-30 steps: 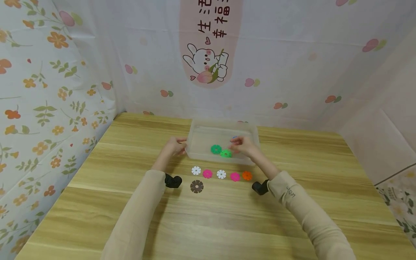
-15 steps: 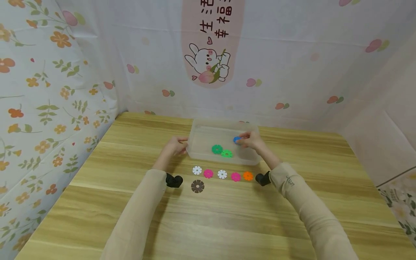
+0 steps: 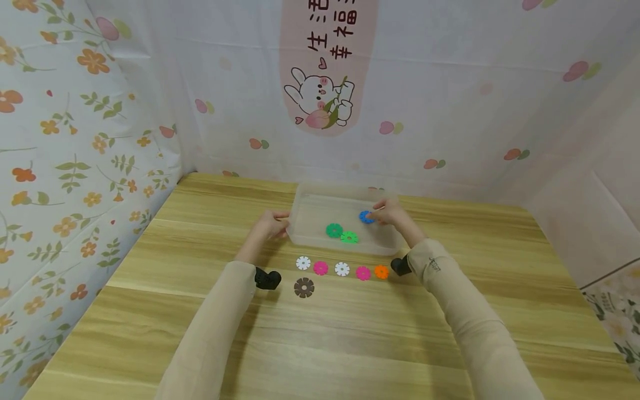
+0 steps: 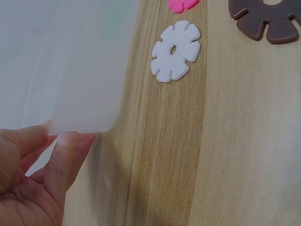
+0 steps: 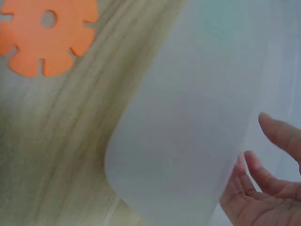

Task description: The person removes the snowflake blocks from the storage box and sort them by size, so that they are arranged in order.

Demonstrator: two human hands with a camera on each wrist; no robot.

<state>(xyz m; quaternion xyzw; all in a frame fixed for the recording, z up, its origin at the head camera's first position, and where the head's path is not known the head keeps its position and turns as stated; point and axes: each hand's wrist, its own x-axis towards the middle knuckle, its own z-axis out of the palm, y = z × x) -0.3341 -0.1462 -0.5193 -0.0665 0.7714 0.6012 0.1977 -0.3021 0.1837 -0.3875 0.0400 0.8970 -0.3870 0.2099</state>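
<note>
A translucent plastic box (image 3: 320,206) stands on the wooden table. In the head view my left hand (image 3: 270,223) is at its left wall. The left wrist view shows the thumb and fingers pinching the box's edge near a corner. Over the box's right part is my right hand (image 3: 392,215), its fingertips at a blue notched snowflake disc (image 3: 365,217); whether they touch it I cannot tell. In the right wrist view the thumb and fingers stand apart, holding nothing visible. A dark green disc (image 3: 334,230) and a bright green disc (image 3: 349,238) lie inside, touching or overlapping.
Before the box runs a row of discs: white (image 3: 303,263), pink (image 3: 320,268), another white (image 3: 342,269), another pink (image 3: 363,273) and orange (image 3: 381,271). A larger brown disc (image 3: 304,288) lies nearer. A patterned cloth (image 3: 225,111) hangs behind the table.
My right hand has moved to the right inside the box, away from the green discs, and the blue disc now shows more fully. The left hand stays at the box's left wall.
</note>
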